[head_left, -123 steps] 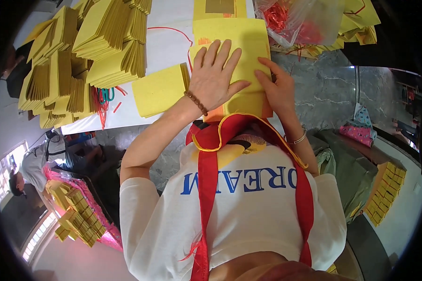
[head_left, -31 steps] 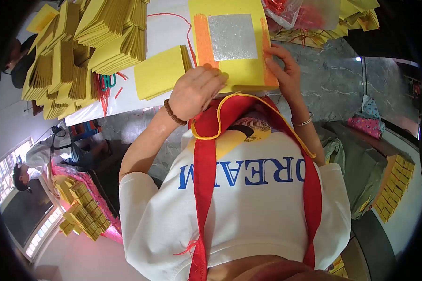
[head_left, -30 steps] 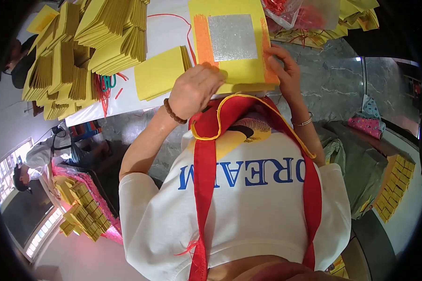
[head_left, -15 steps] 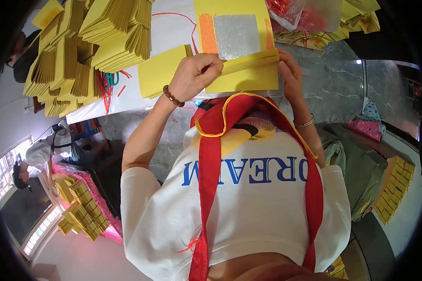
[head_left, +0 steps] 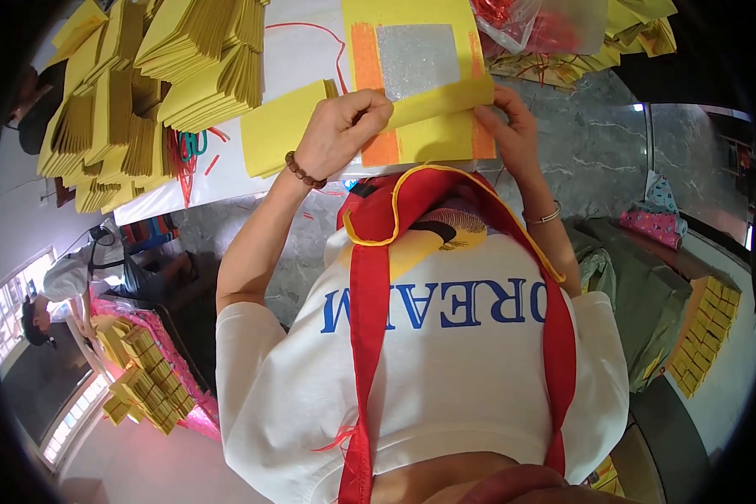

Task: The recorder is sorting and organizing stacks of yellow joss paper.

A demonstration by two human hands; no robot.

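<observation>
A yellow paper sheet [head_left: 441,101] with a silver square [head_left: 418,57] and orange side bands lies at the front of the table. Its near edge is curled up and over into a roll. My left hand [head_left: 342,130] pinches the roll's left end, fingers bent in. At the right end, my right hand [head_left: 512,126] holds the curl between thumb and fingers. Below the roll shows more yellow paper [head_left: 437,141] with orange bands at both sides. Just left of my left hand lies a folded yellow paper bundle [head_left: 269,130].
Tall stacks of folded yellow paper [head_left: 202,67] fill the table's left. Green-handled scissors [head_left: 193,144] and red strings [head_left: 185,181] lie beside them. A plastic bag [head_left: 512,21] with red contents sits back right. Another person [head_left: 71,273] is at the far left by yellow bundles [head_left: 147,378].
The near edge of the paper has curled further over, and orange bands now show below the roll. Both hands keep hold of its ends, the right thumb now reaching further in.
</observation>
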